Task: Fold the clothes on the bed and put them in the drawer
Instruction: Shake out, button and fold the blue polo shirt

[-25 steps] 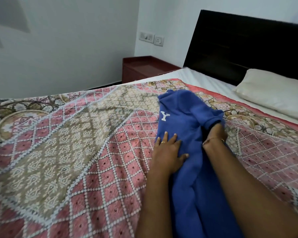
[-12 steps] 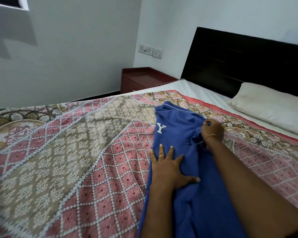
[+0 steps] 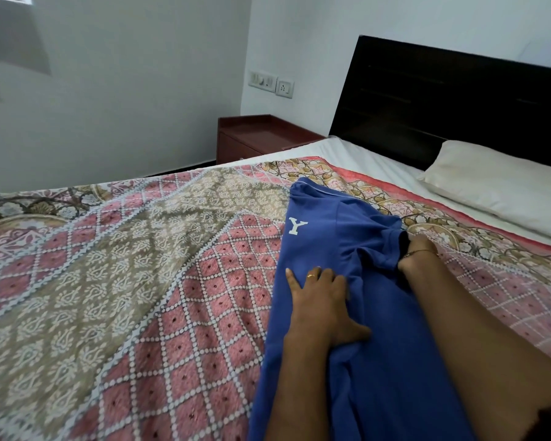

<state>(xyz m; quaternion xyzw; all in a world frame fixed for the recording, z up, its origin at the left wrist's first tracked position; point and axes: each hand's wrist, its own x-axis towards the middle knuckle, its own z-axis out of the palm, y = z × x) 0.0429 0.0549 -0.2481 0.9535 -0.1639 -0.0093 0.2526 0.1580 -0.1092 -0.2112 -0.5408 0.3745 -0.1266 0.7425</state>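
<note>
Head view: left hand (image 3: 322,300) flat on blue shirt (image 3: 379,361), right hand (image 3: 419,249) fingers hidden under sleeve, grip unclear.

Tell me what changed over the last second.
The right hand laid the bunched sleeve down flat and now sits at its edge, fingers hidden. The blue shirt lies smoother. The left hand stayed pressing flat on the shirt; the bedspread and pillow are unchanged.
</note>
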